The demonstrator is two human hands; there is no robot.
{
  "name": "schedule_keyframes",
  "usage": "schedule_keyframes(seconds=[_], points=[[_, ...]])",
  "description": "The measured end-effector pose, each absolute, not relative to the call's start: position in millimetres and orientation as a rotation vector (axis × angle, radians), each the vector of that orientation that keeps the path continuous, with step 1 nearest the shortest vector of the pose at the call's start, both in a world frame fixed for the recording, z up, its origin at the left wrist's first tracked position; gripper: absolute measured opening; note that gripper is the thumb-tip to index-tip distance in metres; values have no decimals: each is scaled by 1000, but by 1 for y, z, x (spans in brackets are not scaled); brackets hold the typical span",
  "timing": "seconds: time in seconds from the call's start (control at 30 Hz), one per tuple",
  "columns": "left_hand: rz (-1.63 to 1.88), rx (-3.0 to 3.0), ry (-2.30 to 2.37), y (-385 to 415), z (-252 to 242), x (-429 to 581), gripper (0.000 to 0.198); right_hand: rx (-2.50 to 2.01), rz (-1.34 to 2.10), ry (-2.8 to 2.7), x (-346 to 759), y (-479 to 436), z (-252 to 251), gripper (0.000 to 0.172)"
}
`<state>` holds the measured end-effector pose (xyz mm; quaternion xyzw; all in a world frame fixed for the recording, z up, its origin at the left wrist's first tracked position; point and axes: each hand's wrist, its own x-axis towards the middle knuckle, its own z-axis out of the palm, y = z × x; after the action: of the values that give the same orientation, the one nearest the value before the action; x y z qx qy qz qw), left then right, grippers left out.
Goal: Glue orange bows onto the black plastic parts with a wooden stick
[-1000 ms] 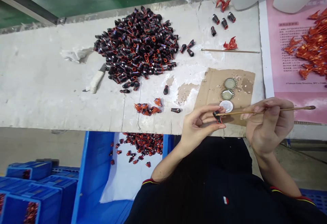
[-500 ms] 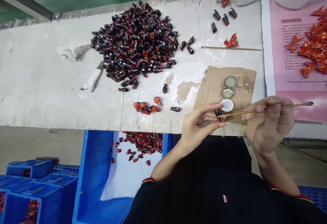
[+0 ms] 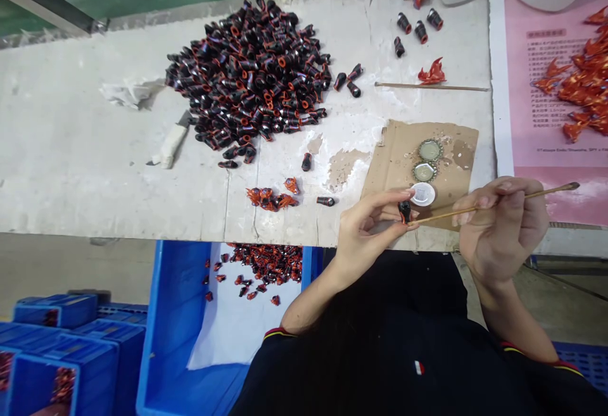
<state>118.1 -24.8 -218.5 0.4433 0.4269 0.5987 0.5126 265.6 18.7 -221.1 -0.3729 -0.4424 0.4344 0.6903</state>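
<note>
Between thumb and fingers, my left hand [image 3: 368, 226] pinches a small black part with red edges [image 3: 404, 211], held above the table's front edge. My right hand [image 3: 501, 229] grips a thin wooden stick [image 3: 441, 214]; its pointed end is at the lower end of the black part, close to my left thumb. Whether the tip touches the part I cannot tell. Just beyond my left fingertips lies a white round cap [image 3: 423, 194] on a piece of brown cardboard [image 3: 458, 178]. Two crimped bottle caps [image 3: 426, 161] sit in line behind it.
A large heap of black parts [image 3: 251, 74] covers the table's middle, with orange-red pieces [image 3: 268, 198] in front. A second stick [image 3: 432, 87] lies behind the cardboard. Orange pieces [image 3: 586, 90] rest on a pink sheet [image 3: 527, 131] at right. Below stands a blue crate [image 3: 164, 327].
The black part has turned a little in my left hand and stands more upright. The stick's tip has shifted slightly lower, towards my left thumb.
</note>
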Motion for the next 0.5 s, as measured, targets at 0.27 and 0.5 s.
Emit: schedule_keyframes(seconds=[0.27, 0.5], points=[[1461, 1069, 1031, -25, -219, 118, 32, -848, 983, -1007, 264, 17, -219, 13], [1453, 1087, 1068, -26, -218, 115, 30, -747, 738, -982, 286, 32, -224, 17]])
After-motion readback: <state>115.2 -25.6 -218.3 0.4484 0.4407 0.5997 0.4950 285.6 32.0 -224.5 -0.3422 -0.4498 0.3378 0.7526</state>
